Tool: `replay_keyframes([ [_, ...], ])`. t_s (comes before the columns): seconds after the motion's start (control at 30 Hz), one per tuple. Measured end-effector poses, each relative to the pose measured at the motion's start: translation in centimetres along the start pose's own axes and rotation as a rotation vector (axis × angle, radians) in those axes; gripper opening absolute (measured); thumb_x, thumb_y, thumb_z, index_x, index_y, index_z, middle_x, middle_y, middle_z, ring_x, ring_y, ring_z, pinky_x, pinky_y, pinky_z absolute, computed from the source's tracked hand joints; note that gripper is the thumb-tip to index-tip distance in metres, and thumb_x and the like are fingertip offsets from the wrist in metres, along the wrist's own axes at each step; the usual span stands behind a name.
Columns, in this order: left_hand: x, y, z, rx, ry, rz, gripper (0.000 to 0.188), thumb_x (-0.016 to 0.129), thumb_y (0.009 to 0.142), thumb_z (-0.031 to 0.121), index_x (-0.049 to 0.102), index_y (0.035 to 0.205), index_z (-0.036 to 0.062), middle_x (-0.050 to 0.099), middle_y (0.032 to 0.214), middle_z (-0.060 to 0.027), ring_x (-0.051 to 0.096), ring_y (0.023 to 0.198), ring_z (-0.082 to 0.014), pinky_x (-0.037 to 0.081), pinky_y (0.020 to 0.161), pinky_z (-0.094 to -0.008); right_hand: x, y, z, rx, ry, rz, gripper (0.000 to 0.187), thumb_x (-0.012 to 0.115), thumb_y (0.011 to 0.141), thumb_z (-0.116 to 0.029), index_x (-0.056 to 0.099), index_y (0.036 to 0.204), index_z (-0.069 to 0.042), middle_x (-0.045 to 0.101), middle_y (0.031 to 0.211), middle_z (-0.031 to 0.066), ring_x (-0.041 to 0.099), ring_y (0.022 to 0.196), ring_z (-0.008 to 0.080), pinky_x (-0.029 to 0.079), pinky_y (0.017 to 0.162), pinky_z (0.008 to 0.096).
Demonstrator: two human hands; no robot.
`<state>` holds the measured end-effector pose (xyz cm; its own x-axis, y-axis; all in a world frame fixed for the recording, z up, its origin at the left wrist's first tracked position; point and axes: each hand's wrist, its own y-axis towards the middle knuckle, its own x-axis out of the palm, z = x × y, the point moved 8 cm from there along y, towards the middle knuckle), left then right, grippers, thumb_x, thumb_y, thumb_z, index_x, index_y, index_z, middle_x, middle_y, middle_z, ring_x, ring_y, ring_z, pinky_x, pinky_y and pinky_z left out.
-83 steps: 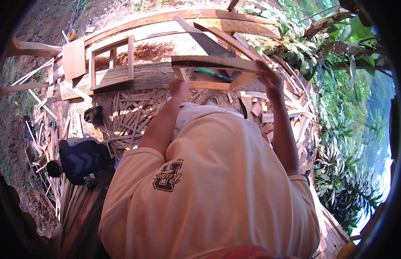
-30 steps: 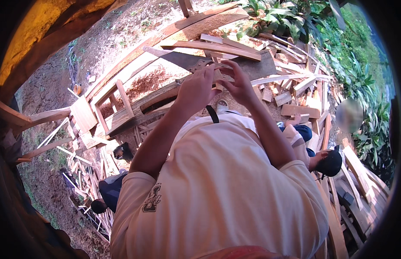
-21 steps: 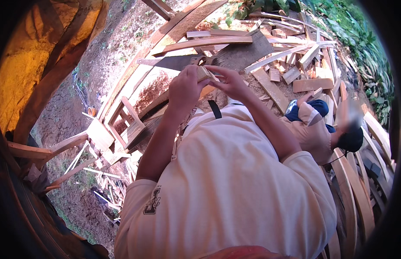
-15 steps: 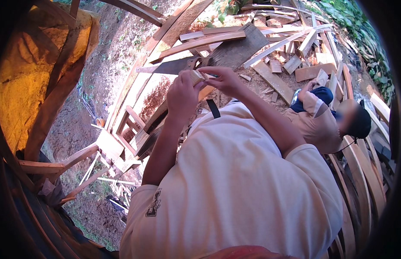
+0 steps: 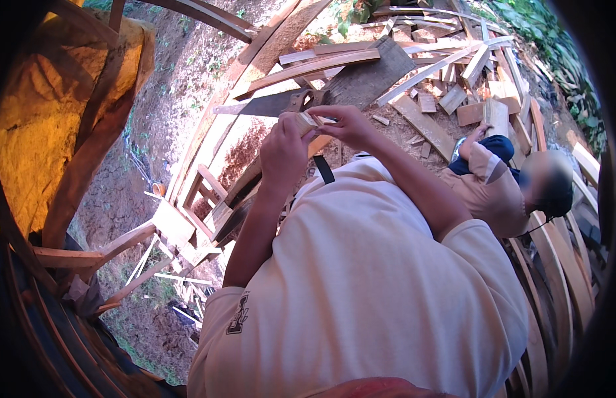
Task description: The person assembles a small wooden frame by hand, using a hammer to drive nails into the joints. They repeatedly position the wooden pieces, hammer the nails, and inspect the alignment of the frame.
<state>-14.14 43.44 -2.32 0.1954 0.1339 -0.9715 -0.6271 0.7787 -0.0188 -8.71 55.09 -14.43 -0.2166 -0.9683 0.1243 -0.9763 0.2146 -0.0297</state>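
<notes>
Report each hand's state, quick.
Left hand: closed around a piece of wood.
Right hand: partly closed at the wood's end; grip cannot be told.

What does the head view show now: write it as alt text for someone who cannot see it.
Seen from above, the left hand holds a small wooden block, with the right hand at its end. Just beyond is a handsaw; to the right, a co-worker holds a pale board among scattered wood pieces.
</notes>
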Motion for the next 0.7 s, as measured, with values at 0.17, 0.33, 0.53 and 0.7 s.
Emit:
replay_keyframes([
  [0.17,-0.5,-0.1,0.8,0.094,0.0,0.058,0.045,0.074,0.098,0.035,0.05,0.12,0.0028,0.064,0.108,-0.0154,0.072,0.092,-0.0387,0.057,0.074,-0.0503,-0.4,0.2,-0.2,0.052,-0.014,-0.071,0.049,0.08,0.093,-0.01,0.069,0.141,-0.008,0.078,0.125,0.0119,0.071,0.113,0.0157,0.055,0.098,0.0346],
  [0.33,-0.5,-0.4,0.9,0.071,0.039,-0.012,0.046,0.074,0.097,0.034,0.05,0.119,0.0017,0.063,0.107,-0.0154,0.072,0.092,-0.0375,0.058,0.073,-0.0479,-0.5,0.2,-0.8,0.088,-0.054,-0.144,0.049,0.074,0.097,-0.001,0.066,0.145,-0.006,0.075,0.131,0.0073,0.068,0.113,0.0108,0.059,0.1,0.0312],
  [0.53,0.1,-0.8,0.8,0.151,0.027,0.05,0.045,0.073,0.098,0.036,0.049,0.119,0.0026,0.063,0.105,-0.0161,0.072,0.089,-0.0382,0.059,0.069,-0.0477,-0.7,-0.4,-0.5,0.098,-0.018,-0.123,0.052,0.079,0.092,-0.005,0.068,0.143,-0.008,0.078,0.127,0.0103,0.069,0.115,0.0118,0.054,0.099,0.0316],
  [0.7,0.8,-1.1,0.3,0.157,0.039,0.058,0.045,0.072,0.098,0.037,0.049,0.118,0.003,0.063,0.106,-0.0157,0.072,0.087,-0.037,0.059,0.067,-0.0471,-0.6,-0.7,-0.4,0.167,-0.002,-0.129,0.051,0.078,0.095,-0.006,0.066,0.144,-0.007,0.076,0.131,0.0096,0.067,0.119,0.0137,0.055,0.099,0.0313],
])
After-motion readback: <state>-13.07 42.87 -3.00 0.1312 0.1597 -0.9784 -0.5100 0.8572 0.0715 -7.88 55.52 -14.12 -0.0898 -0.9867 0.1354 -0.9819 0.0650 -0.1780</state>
